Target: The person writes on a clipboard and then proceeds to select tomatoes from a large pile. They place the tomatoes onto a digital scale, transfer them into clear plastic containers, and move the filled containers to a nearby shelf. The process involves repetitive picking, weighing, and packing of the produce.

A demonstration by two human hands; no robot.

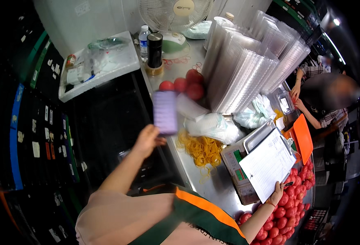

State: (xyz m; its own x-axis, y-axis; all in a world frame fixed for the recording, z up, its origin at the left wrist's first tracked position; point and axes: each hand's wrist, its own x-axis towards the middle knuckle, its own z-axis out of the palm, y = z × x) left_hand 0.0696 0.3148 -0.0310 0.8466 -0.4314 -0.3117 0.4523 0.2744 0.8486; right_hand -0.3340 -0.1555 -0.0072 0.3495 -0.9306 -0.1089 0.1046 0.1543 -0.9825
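Note:
My left hand (148,139) grips the lower end of a flat purple rectangular object (165,113), blurred, with faint rows across it. It is held up over the table's left edge, just below several tomatoes (189,84). At the right, my right hand (276,193) holds the lower edge of a clipboard (279,139) bearing a handwritten sheet (267,165). A dark pen (288,184) sticks out by its fingers. Beneath the clipboard is a weighing scale (239,174) with a metal pan (258,137). Many tomatoes (285,211) are heaped beside this hand.
Tall stacks of clear plastic trays (244,73) rise beyond yellow rubber bands (203,150) and a white plastic bag (215,127). A fan (177,15), black flask (155,50) and foam box (100,81) are at the back. Another person's hands (295,95) work at right.

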